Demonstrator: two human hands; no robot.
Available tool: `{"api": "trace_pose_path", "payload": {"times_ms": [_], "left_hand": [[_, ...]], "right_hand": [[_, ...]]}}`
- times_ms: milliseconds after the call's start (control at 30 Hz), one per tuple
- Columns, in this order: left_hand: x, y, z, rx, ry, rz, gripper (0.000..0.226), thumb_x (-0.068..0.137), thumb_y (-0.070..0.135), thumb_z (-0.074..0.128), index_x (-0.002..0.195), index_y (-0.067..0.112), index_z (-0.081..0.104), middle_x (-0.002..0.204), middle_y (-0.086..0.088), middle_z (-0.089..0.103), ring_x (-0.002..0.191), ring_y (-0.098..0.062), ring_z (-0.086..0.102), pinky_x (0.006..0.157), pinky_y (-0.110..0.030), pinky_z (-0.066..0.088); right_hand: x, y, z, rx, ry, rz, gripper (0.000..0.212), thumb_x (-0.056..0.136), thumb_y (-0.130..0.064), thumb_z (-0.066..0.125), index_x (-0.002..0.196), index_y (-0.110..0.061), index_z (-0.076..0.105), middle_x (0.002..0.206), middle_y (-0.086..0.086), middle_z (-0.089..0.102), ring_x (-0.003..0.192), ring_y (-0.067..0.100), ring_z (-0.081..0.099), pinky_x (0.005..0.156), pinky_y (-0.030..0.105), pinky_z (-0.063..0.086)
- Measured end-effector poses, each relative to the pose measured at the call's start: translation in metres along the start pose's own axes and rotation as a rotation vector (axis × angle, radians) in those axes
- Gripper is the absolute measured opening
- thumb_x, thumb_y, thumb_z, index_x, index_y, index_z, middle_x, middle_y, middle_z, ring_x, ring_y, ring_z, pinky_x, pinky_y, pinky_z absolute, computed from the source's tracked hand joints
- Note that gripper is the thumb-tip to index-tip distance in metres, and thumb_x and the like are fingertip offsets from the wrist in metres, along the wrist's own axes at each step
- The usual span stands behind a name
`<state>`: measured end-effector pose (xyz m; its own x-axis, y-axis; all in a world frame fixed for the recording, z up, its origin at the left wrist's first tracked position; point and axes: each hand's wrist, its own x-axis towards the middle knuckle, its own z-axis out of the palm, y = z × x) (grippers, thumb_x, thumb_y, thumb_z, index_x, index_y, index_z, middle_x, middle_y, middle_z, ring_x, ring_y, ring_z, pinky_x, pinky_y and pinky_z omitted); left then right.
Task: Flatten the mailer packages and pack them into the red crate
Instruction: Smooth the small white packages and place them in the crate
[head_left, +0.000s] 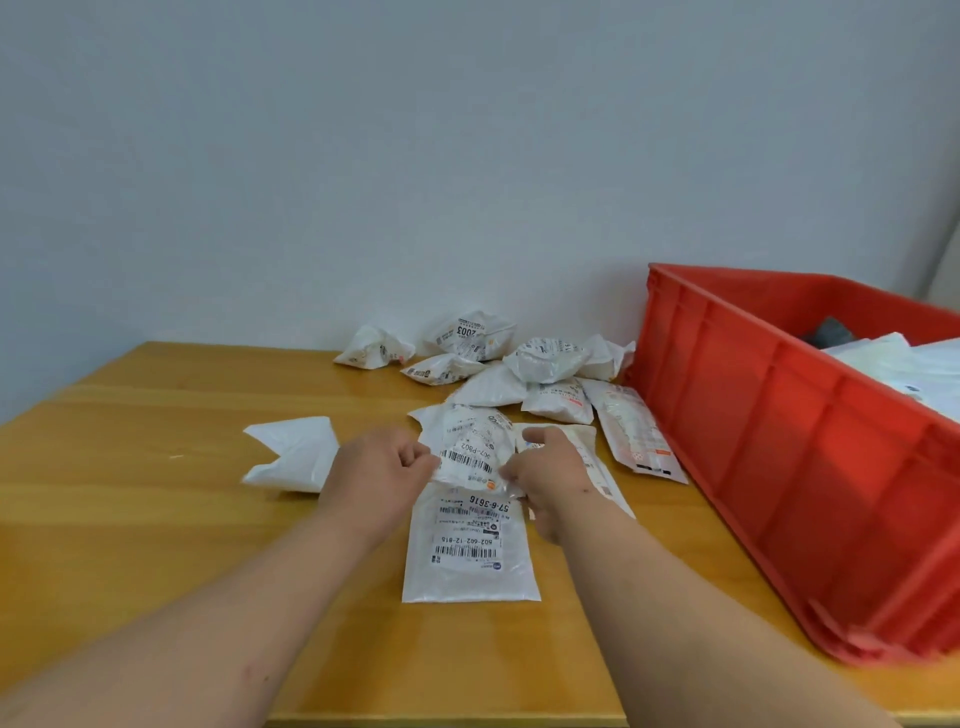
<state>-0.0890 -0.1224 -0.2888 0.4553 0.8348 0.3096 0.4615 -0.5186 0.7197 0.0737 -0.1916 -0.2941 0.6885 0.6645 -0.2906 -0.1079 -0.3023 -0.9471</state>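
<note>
— What did your hands have?
— My left hand (379, 462) and right hand (545, 470) pinched a crumpled mailer (467, 452) at mid-frame, fingers curled on its edges, above a flat mailer (470, 551).
— The crate?
— I saw the red crate (779, 415) at right, mailers inside.

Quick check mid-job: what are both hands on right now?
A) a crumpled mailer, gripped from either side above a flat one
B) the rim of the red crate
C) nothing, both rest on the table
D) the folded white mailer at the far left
A: the left hand and right hand each pinch a side of the crumpled mailer, which sits over the far end of the flat mailer; the red crate is untouched.
</note>
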Motion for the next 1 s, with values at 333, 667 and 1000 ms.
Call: {"api": "trace_pose_path", "payload": {"times_ms": [333, 667, 1000], "left_hand": [[-0.025, -0.012, 0.004, -0.044, -0.304, -0.134, 0.036, 0.075, 0.007, 0.074, 0.098, 0.021, 0.050, 0.084, 0.003, 0.068, 0.078, -0.014, 0.063, 0.067, -0.030, 0.050], [-0.024, -0.017, 0.022, 0.505, -0.414, 0.157, 0.032, 0.092, 0.047, 0.057, 0.116, 0.027, 0.062, 0.132, 0.003, 0.046, 0.128, -0.019, 0.040, 0.105, -0.029, 0.033], [-0.023, -0.016, 0.027, 0.716, -0.618, 0.178, 0.055, 0.096, 0.052, 0.047, 0.137, 0.018, 0.033, 0.148, 0.002, 0.042, 0.129, -0.019, 0.045, 0.111, -0.035, 0.026]], "right_hand": [[-0.029, 0.011, -0.024, -0.669, -0.107, -0.197, 0.054, 0.083, -0.003, 0.056, 0.133, -0.024, 0.055, 0.135, 0.011, 0.046, 0.109, 0.029, 0.058, 0.086, 0.036, 0.054], [-0.050, 0.039, -0.013, -1.287, -0.135, -0.600, 0.034, 0.091, -0.029, 0.049, 0.120, -0.014, 0.057, 0.132, 0.003, 0.050, 0.122, 0.026, 0.043, 0.104, 0.038, 0.038], [-0.050, 0.058, -0.011, -1.353, -0.222, -0.624, 0.052, 0.097, -0.028, 0.041, 0.147, -0.012, 0.033, 0.163, 0.006, 0.022, 0.147, 0.021, 0.025, 0.122, 0.039, 0.016]]}}
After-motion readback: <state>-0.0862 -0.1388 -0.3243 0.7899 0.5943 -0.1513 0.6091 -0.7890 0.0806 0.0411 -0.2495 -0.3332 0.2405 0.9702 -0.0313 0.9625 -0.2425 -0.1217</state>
